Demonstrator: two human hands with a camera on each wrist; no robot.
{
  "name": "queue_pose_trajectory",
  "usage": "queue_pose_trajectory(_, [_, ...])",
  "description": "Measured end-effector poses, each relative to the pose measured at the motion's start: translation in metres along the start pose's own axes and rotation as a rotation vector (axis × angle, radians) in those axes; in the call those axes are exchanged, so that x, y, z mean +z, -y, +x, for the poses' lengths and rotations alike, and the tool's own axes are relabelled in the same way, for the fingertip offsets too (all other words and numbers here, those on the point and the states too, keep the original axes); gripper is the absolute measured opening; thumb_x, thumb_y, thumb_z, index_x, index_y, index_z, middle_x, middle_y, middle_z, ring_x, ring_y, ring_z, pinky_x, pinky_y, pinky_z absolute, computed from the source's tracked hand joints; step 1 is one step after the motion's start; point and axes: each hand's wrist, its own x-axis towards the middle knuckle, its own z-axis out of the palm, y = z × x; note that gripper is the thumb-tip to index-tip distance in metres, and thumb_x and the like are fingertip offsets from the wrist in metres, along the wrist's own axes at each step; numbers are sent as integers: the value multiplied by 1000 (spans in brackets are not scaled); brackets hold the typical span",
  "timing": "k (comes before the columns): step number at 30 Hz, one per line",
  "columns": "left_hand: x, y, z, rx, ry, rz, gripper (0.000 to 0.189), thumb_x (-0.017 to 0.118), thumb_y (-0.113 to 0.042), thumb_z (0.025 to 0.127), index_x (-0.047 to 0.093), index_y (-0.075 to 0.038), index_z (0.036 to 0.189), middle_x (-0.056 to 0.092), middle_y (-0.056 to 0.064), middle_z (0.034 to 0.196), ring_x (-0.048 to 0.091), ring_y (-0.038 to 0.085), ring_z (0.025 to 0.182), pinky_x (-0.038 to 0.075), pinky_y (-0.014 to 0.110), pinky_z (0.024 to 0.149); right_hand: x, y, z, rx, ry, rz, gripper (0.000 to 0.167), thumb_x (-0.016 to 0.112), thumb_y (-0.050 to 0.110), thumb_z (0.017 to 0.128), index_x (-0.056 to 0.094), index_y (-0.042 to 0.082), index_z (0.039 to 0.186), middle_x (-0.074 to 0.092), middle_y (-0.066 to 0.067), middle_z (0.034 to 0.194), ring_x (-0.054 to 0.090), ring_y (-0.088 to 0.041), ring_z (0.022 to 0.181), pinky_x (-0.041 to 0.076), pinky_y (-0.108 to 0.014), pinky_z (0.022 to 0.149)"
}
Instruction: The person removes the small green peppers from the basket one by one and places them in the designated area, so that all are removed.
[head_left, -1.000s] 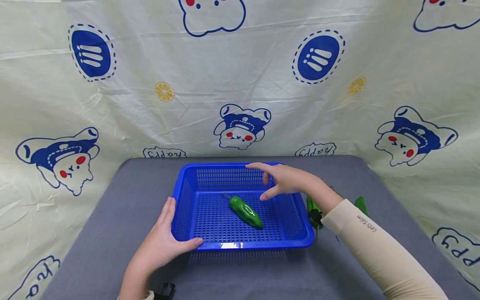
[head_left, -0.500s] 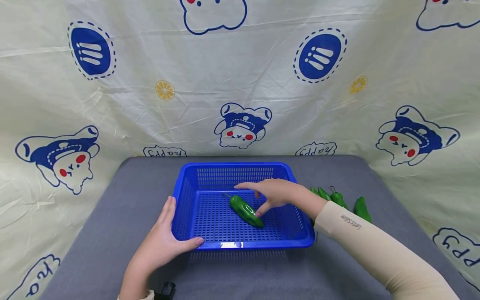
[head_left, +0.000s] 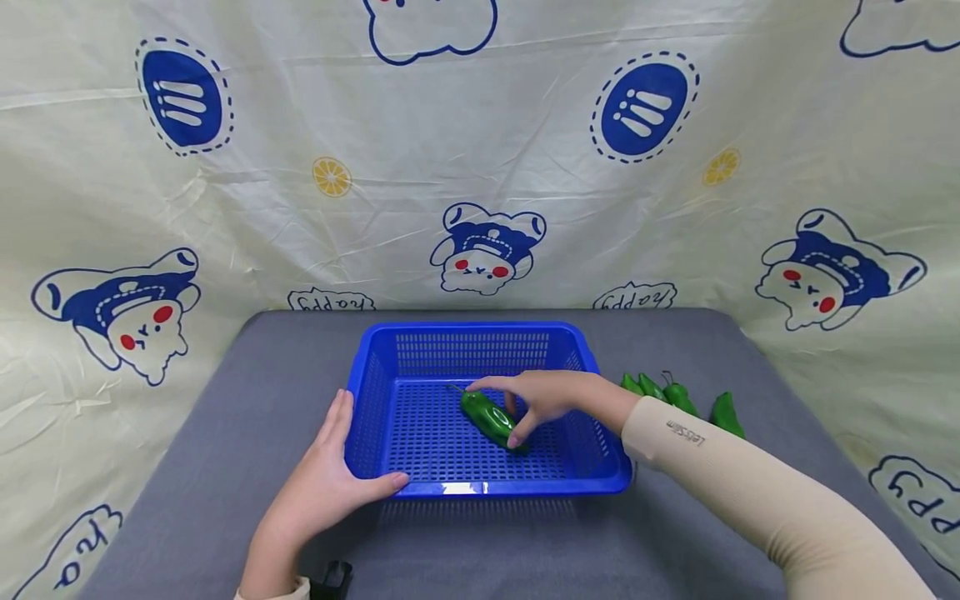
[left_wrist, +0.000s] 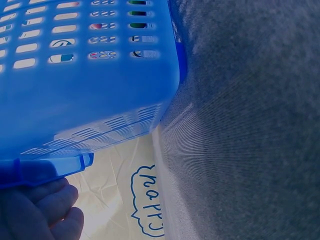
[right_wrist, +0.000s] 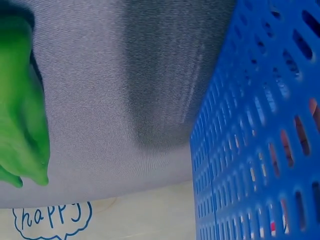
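Observation:
A blue perforated plastic basket stands on the grey table. One glossy green pepper lies on its floor, stem toward the back left. My left hand holds the basket's front left corner, thumb on the front rim and fingers along the left side; the left wrist view shows its fingertips by the rim. Inside the basket, my right hand spreads low over the pepper, index finger near the stem end and thumb in front of the tip end. Whether both press on it cannot be told; the other fingers are mostly hidden.
Several more green peppers lie on the table right of the basket, partly behind the right sleeve. One lone pepper sits farther right. A printed cloth hangs behind the table. A black object shows by the left wrist.
My right hand has come down from above the basket's right back part, moving left and toward the pepper. Left hand, basket and pepper keep their places.

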Motion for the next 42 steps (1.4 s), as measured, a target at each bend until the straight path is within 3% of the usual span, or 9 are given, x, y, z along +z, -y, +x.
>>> queue_pose_trajectory(8, [1, 0, 0, 8, -10, -3, 134, 78, -68, 69, -7, -20, 160, -7, 4, 169, 11, 41, 153, 26, 67, 114, 10, 1, 7, -35, 22, -23, 86, 78, 41, 84, 27, 42, 154, 56, 0, 132, 55, -16, 115, 47, -41, 102])
queue_pose_trajectory(13, [0, -1, 0, -4, 1, -2, 134, 77, -69, 69, -9, -21, 160, -9, 4, 169, 10, 41, 153, 27, 68, 114, 16, -2, 8, -21, 0, -74, 86, 79, 46, 82, 30, 39, 153, 50, -1, 144, 53, -18, 122, 45, -43, 105])
queue_pose_trajectory(19, [0, -2, -1, -10, 9, -10, 134, 77, -70, 69, -10, -23, 159, -10, 2, 168, 10, 40, 153, 26, 67, 114, 18, -10, 6, -8, -19, -80, 89, 81, 49, 79, 30, 39, 152, 50, 0, 142, 53, -16, 117, 46, -39, 101])
queue_pose_trajectory(28, [0, -1, 0, -30, 19, -3, 134, 77, -69, 70, -11, -22, 159, -11, 3, 168, 9, 42, 153, 26, 68, 114, 21, -16, 7, -7, -22, 11, 89, 83, 42, 79, 31, 38, 152, 49, -4, 140, 52, -19, 116, 47, -42, 99])
queue_pose_trajectory(35, [1, -3, 0, -29, 17, -6, 134, 79, -67, 70, -10, -22, 160, -10, 4, 168, 9, 42, 153, 25, 69, 114, 19, -17, -1, -29, -63, 39, 88, 84, 38, 78, 36, 31, 152, 48, -5, 146, 51, -20, 123, 45, -43, 104])
queue_pose_trajectory(42, [0, -3, 0, -20, 9, -4, 135, 78, -70, 69, -10, -22, 159, -10, 4, 168, 8, 42, 153, 24, 68, 114, 9, -9, -13, -30, -122, 86, 88, 85, 35, 79, 36, 36, 152, 48, -4, 146, 52, -21, 122, 47, -45, 103])
